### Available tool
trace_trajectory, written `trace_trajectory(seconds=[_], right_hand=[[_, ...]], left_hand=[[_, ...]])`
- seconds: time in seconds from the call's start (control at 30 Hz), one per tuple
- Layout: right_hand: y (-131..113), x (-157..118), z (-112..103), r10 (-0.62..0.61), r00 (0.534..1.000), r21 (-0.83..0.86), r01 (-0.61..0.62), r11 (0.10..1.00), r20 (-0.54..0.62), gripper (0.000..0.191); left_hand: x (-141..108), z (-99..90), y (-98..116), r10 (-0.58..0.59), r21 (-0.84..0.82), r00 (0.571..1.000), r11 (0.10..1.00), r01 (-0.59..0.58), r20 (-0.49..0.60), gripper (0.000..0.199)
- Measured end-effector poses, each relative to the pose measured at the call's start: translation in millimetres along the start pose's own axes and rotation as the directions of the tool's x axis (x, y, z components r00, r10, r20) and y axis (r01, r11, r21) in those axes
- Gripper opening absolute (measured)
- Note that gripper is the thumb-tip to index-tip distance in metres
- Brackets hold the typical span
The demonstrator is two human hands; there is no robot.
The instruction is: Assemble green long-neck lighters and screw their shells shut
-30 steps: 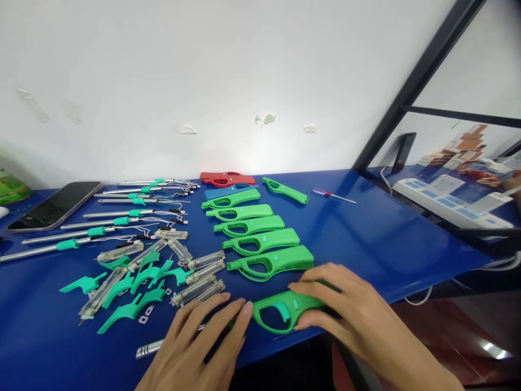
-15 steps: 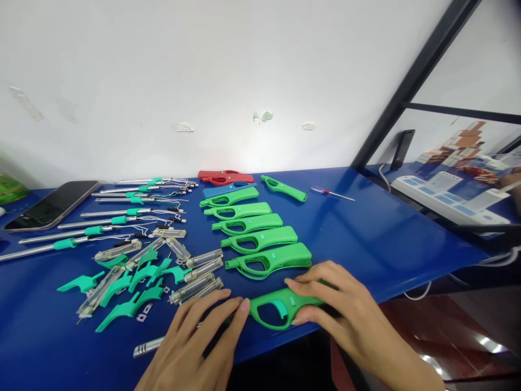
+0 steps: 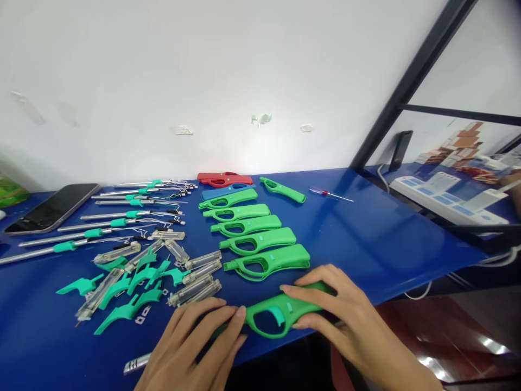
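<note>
A green long-nosed lighter (image 3: 299,305) with a teal trigger lies across the front edge of the blue table, between my two hands. My left hand (image 3: 197,342) is closed around its nozzle end, with thumb and fingers pinching there. Out past that hand pokes a slotted metal tube tip (image 3: 136,363); its middle is hidden. With thumb and fingers on either side, my right hand (image 3: 350,309) grips the handle. Just behind lies a row of several green lighter shells (image 3: 287,256). Clear fuel tanks (image 3: 191,291) and teal triggers (image 3: 122,313) are scattered left of it.
Metal lighter tubes with wires (image 3: 93,233) line the left side beside a phone (image 3: 51,206). Red shells (image 3: 226,179), a blue shell (image 3: 222,191) and a screwdriver (image 3: 331,194) lie toward the wall. A power strip (image 3: 448,201) sits beyond the black frame at right.
The lighter has shifted slightly left with both hands. Its metal tip now sits a little lower and further left. Both hands keep their hold.
</note>
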State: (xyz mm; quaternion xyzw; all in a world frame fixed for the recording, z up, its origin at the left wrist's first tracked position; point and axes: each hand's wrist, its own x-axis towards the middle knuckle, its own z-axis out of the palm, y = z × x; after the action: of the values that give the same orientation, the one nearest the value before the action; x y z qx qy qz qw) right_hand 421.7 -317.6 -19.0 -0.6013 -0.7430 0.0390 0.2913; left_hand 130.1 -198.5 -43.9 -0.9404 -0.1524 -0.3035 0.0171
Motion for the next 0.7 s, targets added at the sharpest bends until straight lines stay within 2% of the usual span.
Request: trace_trajectory(seconds=[0.13,0.3,0.5,0.7], right_hand=[[-3.6,1.3,-1.1,0.000,1.000,-0.018,0.000,1.000,0.001,0.028],[-6.5,0.6,-2.2,-0.002,1.000,-0.023,0.002,1.000,-0.002,0.028],[-7.4,-0.1,1.4,-0.033,0.998,-0.009,0.033,0.999,-0.058,0.027],[-9.5,0.5,1.8,-0.024,0.999,0.000,0.024,1.000,-0.039,0.027]], left_hand=[[2.3,0.7,1.4,-0.023,0.004,0.999,1.000,0.023,-0.040,0.033],[3.5,-1.0,0.8,-0.019,0.018,1.000,1.000,0.019,-0.002,0.032],[4.4,-1.1,1.3,-0.021,0.037,1.000,0.999,0.022,-0.016,0.030],[1.3,-1.0,1.9,-0.017,0.045,1.000,0.999,0.017,0.004,0.032]])
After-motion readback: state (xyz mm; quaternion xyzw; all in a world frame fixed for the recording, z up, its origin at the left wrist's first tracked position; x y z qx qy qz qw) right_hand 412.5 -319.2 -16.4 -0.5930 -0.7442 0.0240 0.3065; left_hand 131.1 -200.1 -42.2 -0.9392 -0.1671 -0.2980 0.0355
